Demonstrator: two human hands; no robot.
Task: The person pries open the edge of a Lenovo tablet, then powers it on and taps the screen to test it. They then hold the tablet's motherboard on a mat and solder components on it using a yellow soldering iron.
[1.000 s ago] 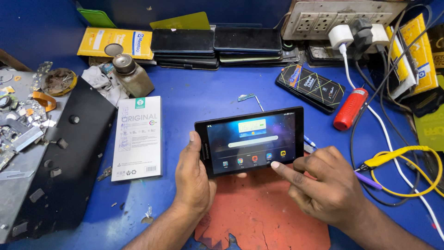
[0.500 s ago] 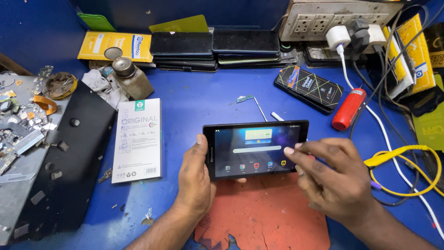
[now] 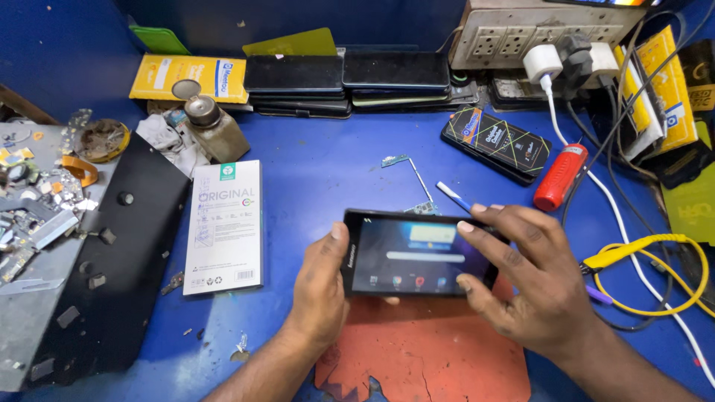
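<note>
A small black tablet point(image 3: 410, 253) with a lit screen is held flat above a cracked red mat point(image 3: 424, 350). My left hand point(image 3: 320, 286) grips its left edge, thumb on the bezel. My right hand point(image 3: 532, 279) covers the tablet's right end, fingers spread, with the index fingertip over the upper right of the screen and the thumb near the lower right corner.
A white flat box point(image 3: 225, 225) lies left of the tablet, beside a black panel point(image 3: 104, 260). Stacked phones point(image 3: 350, 82), a boxed phone point(image 3: 495, 143), a red tool point(image 3: 560, 177), a power strip point(image 3: 536, 33), cables point(image 3: 648, 260) and a small bottle point(image 3: 216, 130) crowd the blue bench.
The tablet has tilted flatter and lower toward the mat. My right hand moved from the screen's lower edge up and over the right end of the tablet.
</note>
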